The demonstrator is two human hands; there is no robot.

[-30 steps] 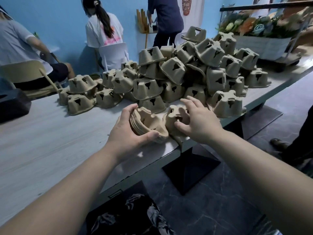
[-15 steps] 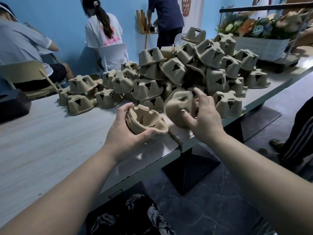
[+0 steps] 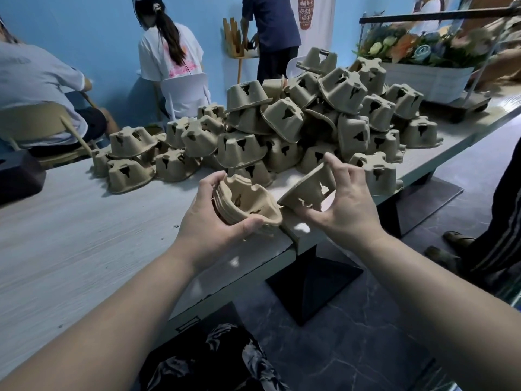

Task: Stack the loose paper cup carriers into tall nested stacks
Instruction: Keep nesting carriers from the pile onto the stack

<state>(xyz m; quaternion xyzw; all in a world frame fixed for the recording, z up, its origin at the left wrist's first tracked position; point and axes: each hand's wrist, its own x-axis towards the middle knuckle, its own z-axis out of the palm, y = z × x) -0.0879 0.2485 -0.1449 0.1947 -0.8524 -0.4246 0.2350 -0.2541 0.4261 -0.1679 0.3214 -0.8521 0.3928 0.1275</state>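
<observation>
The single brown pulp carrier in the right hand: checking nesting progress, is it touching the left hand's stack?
Cannot tell: in the head view the single carrier's rim corner meets the stack's rim.

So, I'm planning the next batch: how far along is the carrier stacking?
Early on. Done: the left hand holds a short nested stack, only a few carriers deep. In hand: the right hand grips one loose carrier beside the stack, not yet nested. Left: the big pile of loose carriers and a smaller cluster cover the table.
</observation>
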